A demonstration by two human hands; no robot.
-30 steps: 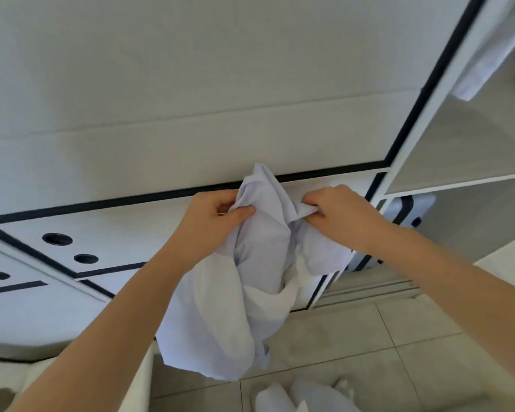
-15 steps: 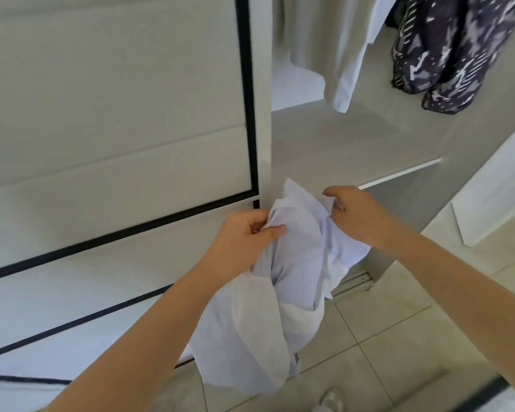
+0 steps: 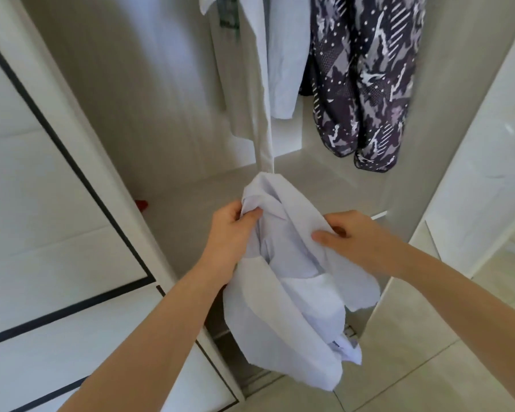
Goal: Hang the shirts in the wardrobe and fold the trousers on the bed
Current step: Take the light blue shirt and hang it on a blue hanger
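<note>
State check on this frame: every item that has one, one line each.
pale shirt, bunched, held in the air, not yet hung.
left hand, grips the pale shirt near its top.
right hand, pinches the pale shirt's other edge.
wardrobe, open at this section.
white shirt, hanging inside.
patterned garment, hanging inside, beside the white shirt.

Shirt (image 3: 283, 281) — soft, matt, creased cloth
</note>
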